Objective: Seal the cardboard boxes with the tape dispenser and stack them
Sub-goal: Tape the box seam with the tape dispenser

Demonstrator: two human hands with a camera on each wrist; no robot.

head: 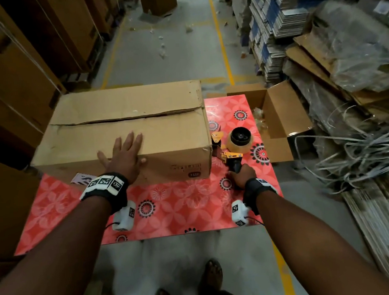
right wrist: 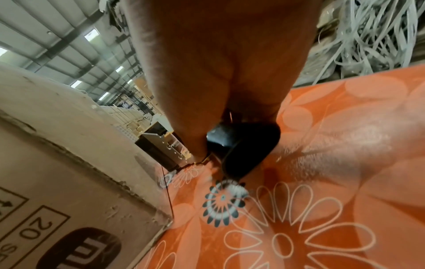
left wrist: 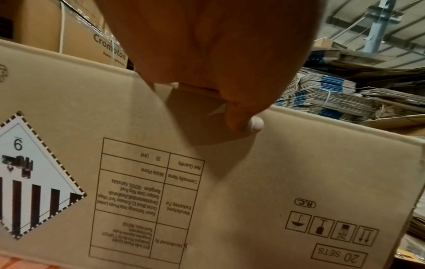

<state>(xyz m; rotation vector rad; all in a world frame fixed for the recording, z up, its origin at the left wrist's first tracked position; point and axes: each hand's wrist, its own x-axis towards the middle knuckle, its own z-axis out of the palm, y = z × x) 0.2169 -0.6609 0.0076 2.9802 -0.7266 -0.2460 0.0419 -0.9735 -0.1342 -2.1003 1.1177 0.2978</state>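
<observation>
A large brown cardboard box (head: pixel 127 129) lies on the red flowered table (head: pixel 170 209), its two top flaps closed along an untaped middle seam. My left hand (head: pixel 125 157) rests flat on the near top edge with fingers straight; the thumb (left wrist: pixel 250 123) hangs over the printed front face (left wrist: pixel 230 182). My right hand (head: pixel 241 175) grips the black handle (right wrist: pixel 243 145) of the yellow tape dispenser (head: pixel 231 144), which lies on the table just right of the box's corner (right wrist: pixel 92 163). Its roll of brown tape faces up.
A smaller open cardboard box (head: pixel 275 117) stands off the table's far right corner. Bundled flat cartons (head: pixel 270 25) and loose grey strapping (head: pixel 357 155) pile up on the right. Tall cartons (head: pixel 18 56) line the left. A littered aisle (head: pixel 169 44) runs ahead.
</observation>
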